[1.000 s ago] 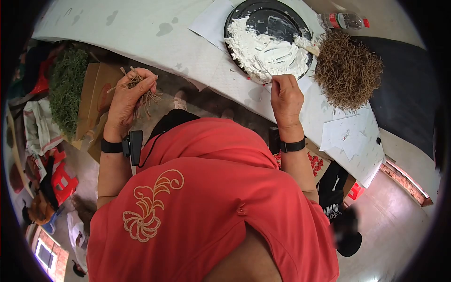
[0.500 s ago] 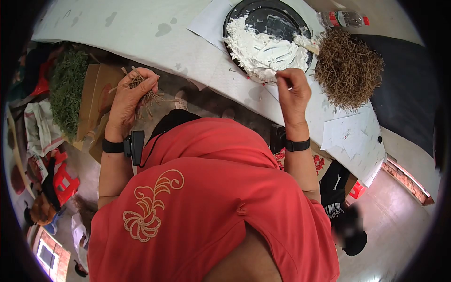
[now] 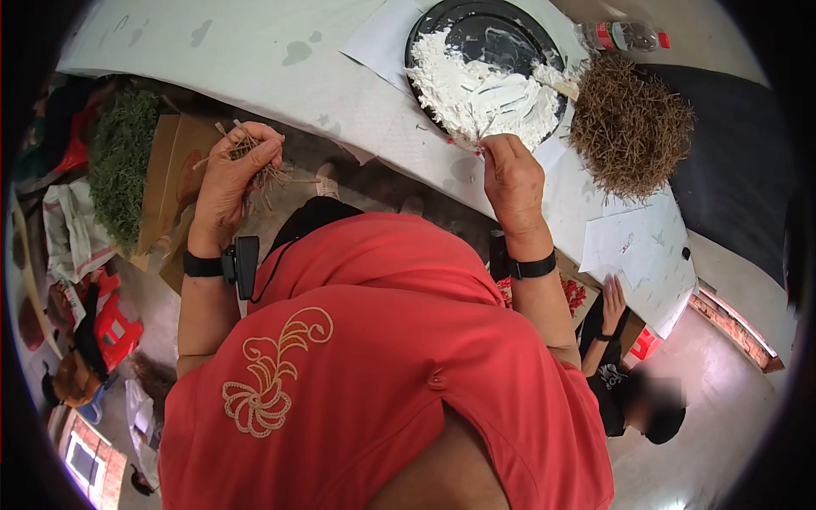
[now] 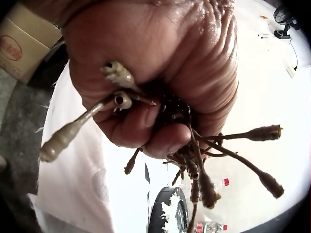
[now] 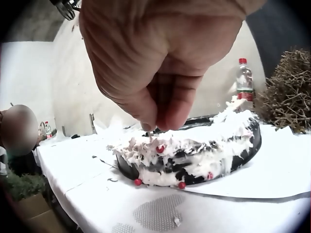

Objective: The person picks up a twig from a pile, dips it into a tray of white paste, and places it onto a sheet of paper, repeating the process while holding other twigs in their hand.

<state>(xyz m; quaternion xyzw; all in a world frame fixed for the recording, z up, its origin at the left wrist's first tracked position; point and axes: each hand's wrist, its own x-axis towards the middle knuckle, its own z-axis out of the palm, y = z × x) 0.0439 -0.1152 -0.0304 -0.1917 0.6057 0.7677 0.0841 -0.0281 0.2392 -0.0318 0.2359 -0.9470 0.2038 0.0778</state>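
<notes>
My left hand [image 3: 223,187] grips a loose bundle of brown dried stems [image 4: 206,191] with knobby ends, held off the table's near edge. In the left wrist view its fingers curl round them and the ends stick out on several sides. My right hand [image 3: 517,183] is at the near rim of a round black tray [image 3: 501,51] spread with thick white paste [image 3: 450,85]. Thumb and fingertips pinch a thin stem, mostly hidden by the fingers, right at the paste in the right wrist view. Small red beads [image 5: 182,185] dot the tray's side.
A heap of brown stems [image 3: 629,127] sits right of the tray, near a plastic bottle [image 3: 633,36]. Paper sheets [image 3: 625,242] lie on the table. Another person's hand [image 3: 612,304] is at the table's right edge. Green plants [image 3: 123,166] and a cardboard box [image 3: 167,170] stand left.
My right hand drew back to the right, then returned left to the tray's near rim. The left hand stays in place. Another person's hand has appeared at the table's right edge.
</notes>
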